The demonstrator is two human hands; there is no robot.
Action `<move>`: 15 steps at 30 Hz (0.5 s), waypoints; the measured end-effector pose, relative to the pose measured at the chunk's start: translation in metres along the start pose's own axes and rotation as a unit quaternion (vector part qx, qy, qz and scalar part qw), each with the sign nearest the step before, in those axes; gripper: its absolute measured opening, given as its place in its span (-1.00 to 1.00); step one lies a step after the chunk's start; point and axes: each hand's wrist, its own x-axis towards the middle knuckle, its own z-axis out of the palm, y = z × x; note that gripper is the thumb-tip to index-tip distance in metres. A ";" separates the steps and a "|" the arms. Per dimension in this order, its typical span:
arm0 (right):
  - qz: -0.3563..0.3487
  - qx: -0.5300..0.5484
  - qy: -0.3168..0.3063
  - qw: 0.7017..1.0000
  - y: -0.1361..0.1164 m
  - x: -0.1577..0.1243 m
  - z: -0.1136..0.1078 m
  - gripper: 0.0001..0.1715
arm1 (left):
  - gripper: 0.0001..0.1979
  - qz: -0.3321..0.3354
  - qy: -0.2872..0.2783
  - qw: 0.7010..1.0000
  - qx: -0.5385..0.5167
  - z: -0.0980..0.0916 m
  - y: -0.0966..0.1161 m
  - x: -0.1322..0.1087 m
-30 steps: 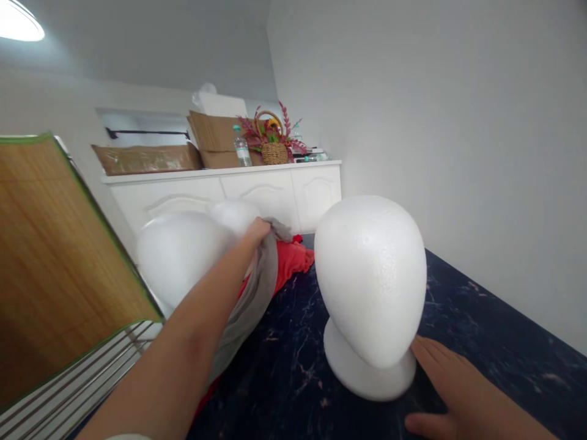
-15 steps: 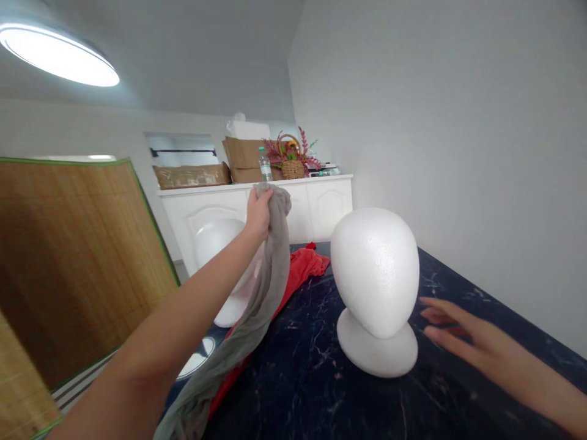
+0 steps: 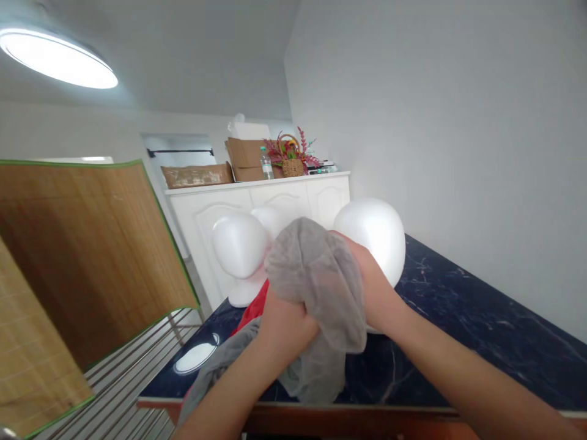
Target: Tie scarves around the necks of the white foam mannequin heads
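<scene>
Both hands hold a thin grey head wrap [image 3: 305, 263] in front of me, its rounded, seamed end spread upward and a long tail trailing to the lower left. My left hand [image 3: 287, 327] is closed around its lower side. On the other side, my right hand [image 3: 364, 272] grips it, most fingers hidden behind the fabric. Just behind the right hand stands a white foam head [image 3: 383, 238], its lower part largely covered. Red cloth [image 3: 252, 308] lies on the dark marbled table [image 3: 458, 305], partly under the grey tail.
More white foam heads, one of them a front one [image 3: 241, 244], stand to the left at the far side. A round white disc [image 3: 197, 357] lies near the table's left edge. Left of the table is a metal rack [image 3: 128, 366]; a white cabinet [image 3: 224, 205] stands behind.
My left hand has come down and nearer with the grey head wrap. My right hand has moved left from beside the foam head and taken hold of the wrap. The view has shifted slightly.
</scene>
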 end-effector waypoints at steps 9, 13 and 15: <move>-0.023 -0.071 0.051 0.996 0.005 0.002 0.003 -0.95 | -0.52 -0.142 0.045 0.916 -0.372 -0.017 -0.003 -0.001; -0.040 -0.084 0.061 0.994 0.007 0.008 0.007 -0.90 | -0.61 -0.183 0.036 0.873 -0.452 -0.020 -0.001 0.012; -0.022 -0.048 0.048 0.997 0.009 0.011 0.008 -0.92 | -0.71 -0.181 -0.002 0.878 -0.444 -0.022 -0.003 0.016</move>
